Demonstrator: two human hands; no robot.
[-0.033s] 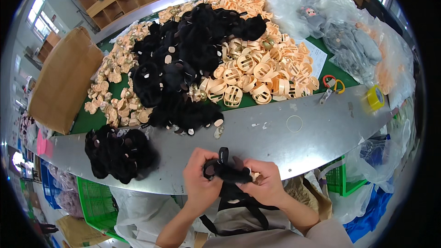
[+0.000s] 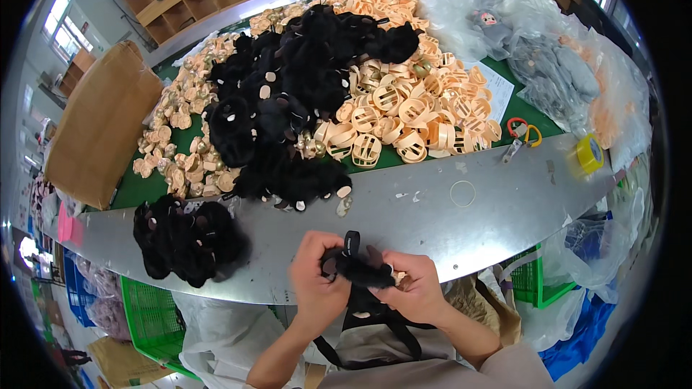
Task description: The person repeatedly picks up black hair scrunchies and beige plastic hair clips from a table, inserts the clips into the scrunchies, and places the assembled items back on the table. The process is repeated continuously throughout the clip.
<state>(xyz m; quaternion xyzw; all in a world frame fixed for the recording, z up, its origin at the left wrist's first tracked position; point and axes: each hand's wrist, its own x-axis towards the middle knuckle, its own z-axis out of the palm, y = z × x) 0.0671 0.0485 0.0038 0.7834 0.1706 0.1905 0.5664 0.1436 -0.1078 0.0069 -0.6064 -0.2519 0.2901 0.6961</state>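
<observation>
On my feed the small black plush [image 2: 367, 272] is up between the two hands, over the near edge of the metal table [image 2: 404, 205], a black loop [image 2: 352, 240] standing from its top. The left hand [image 2: 318, 287] pinches its left end; the right hand [image 2: 418, 285] pinches the other, a small pale part [image 2: 398, 276] showing at its fingertips — fixed or loose, I cannot tell. I'd steady the body with the left and let the right do the fine work, pressing with the thumb rather than tugging fur. I judge the soft body will squash and twist, so even pressure suits it. Beyond lie a plush cluster [image 2: 189, 241], a larger black heap [image 2: 288, 94], beige plastic pieces [image 2: 411, 110] and — farther right — scissors [image 2: 512, 149].
</observation>
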